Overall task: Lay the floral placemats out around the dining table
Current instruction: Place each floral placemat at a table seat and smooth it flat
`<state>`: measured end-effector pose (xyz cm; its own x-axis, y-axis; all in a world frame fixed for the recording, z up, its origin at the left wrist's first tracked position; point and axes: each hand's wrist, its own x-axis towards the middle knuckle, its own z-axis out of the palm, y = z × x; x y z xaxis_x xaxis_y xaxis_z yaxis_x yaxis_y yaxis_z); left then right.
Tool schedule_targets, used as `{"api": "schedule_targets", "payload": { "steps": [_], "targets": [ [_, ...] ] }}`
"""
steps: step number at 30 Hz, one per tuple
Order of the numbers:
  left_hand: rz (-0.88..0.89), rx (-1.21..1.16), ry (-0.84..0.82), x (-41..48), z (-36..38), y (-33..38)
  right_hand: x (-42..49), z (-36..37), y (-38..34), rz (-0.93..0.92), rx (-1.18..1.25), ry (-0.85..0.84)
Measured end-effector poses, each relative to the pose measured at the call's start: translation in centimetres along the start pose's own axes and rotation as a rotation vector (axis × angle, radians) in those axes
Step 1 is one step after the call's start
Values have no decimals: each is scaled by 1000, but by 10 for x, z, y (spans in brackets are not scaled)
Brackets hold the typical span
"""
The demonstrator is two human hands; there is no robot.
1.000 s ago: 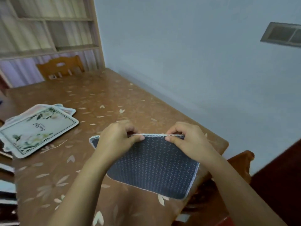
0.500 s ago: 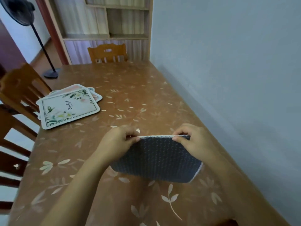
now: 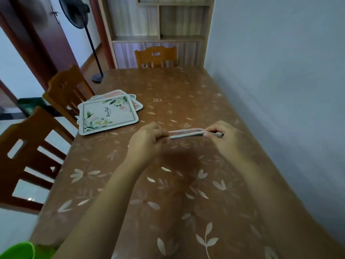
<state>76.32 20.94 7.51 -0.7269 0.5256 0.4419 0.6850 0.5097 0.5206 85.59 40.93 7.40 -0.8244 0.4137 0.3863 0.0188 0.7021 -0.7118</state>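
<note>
Fingers (image 3: 162, 135) of the left hand (image 3: 147, 142) and right hand (image 3: 225, 136) pinch a thin floral fabric placemat (image 3: 186, 133), stretched between them above the brown leaf-patterned desk (image 3: 177, 184). Half a second ago its dark blue backing hung facing the camera. Now it is swung up edge-on, probably turning face-up for laying. A stack of white floral placemats (image 3: 108, 114) lies well apart, leftward.

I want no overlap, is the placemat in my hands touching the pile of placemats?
Apart. The head view shows bare table between the held placemat and the pile; the left hand and right hand pinch its ends.
</note>
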Motion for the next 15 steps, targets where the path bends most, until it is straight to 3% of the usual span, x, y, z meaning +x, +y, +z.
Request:
{"api": "schedule_targets", "payload": {
  "steps": [8, 15],
  "targets": [
    [-364, -133, -350, -119, 93, -47, -111, 62, 93, 322, 82, -368],
    [-409, -91, -447, -203, 127, -59, -183, 78, 113, 292, -17, -554]
  ]
}}
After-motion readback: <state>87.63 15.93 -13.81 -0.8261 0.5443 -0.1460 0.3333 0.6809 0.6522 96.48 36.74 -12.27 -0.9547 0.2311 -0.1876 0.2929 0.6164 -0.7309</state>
